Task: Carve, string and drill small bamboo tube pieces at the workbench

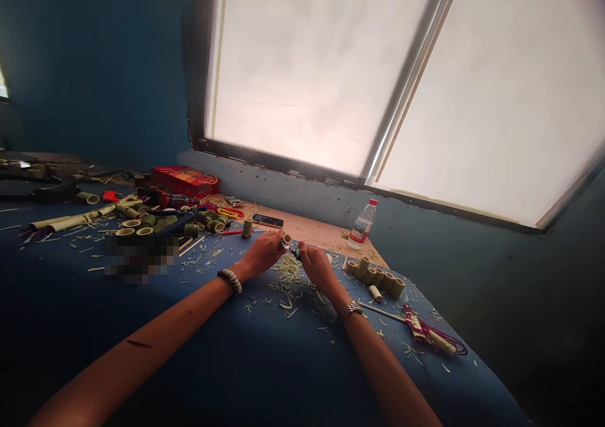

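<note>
My left hand (pixel 267 250) is closed around a short bamboo tube (pixel 286 239), its open end facing me. Close beside it, my right hand (pixel 316 264) grips a small blade-like tool (pixel 295 250) with a dark, greenish body; fingers hide most of it, so its exact kind is unclear. The tool's pale tip meets or nearly meets the tube. Under both hands lies a heap of thin bamboo shavings (pixel 289 272) on the blue table cover (pixel 227 364). Another bamboo tube (pixel 247 228) stands upright just beyond my left hand.
Several cut bamboo tubes (pixel 379 278) stand in a group at right, near bamboo pieces wound with purple cord (pixel 428 334). A water bottle (pixel 362 225) and a phone (pixel 268 220) sit at the back. Bamboo pieces, tools and a red box (pixel 184 181) crowd the left.
</note>
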`<state>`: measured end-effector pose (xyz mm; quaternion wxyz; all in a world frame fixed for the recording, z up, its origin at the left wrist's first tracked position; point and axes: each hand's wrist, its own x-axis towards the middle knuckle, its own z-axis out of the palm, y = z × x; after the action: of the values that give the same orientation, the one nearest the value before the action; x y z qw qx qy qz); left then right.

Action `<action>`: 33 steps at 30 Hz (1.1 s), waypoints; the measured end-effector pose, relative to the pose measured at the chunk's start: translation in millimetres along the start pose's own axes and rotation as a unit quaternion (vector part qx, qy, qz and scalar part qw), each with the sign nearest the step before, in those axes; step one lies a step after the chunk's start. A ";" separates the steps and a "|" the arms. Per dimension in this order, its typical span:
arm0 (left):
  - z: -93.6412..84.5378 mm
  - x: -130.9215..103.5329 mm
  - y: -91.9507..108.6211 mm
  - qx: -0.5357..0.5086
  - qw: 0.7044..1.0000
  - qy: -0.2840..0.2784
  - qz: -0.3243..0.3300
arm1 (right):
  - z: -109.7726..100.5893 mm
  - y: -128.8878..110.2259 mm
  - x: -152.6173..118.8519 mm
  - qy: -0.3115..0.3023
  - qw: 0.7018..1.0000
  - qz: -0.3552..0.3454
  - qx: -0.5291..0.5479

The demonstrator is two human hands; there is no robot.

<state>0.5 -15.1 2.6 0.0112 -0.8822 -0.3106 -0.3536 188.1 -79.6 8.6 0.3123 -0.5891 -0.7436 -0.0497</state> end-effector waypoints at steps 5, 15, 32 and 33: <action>1.0 0.0 -0.1 0.008 1.000 -0.010 -0.003 | -0.9 -1.9 -0.5 0.000 1.000 0.007 -0.014; 1.1 -1.7 -0.4 -0.029 0.999 0.015 0.022 | -3.4 7.0 2.1 0.031 0.996 0.077 -0.032; -1.3 0.5 0.2 -0.014 1.000 0.005 -0.026 | -3.2 14.8 1.6 0.053 0.996 0.070 0.000; -2.1 0.7 0.9 -0.010 1.000 0.002 -0.025 | -3.7 14.8 1.4 0.051 0.996 0.069 -0.001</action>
<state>0.1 -15.9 4.8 -0.0060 -0.8735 -0.3292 -0.3584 202.9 -75.6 7.9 0.3516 -0.6359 -0.6845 -0.0590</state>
